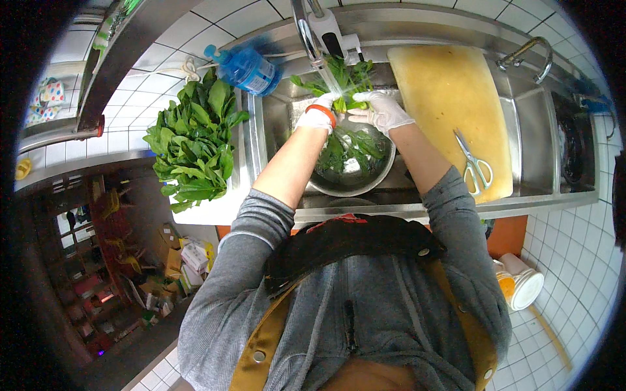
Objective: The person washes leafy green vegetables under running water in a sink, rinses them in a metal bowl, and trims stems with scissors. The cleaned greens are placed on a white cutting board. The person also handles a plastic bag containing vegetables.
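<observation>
Both my hands wear thin translucent gloves and are over the left basin of a steel sink. My left hand (321,111), with an orange band at the wrist, grips a bunch of leafy greens (346,78) under the running water. From the other side my right hand (384,111) has the lower part of the bunch between thumb and fingers. Water falls onto the greens from a chrome faucet (307,36). Below my hands, a round metal bowl (352,188) holds water and loose wet greens (357,151).
A yellowed cutting board (447,93) lies across the sink to the right, bearing scissors (473,163). Left of the basin are a large heap of leafy greens (195,141) and a blue pump bottle (249,71). A second faucet (530,56) is at the far right.
</observation>
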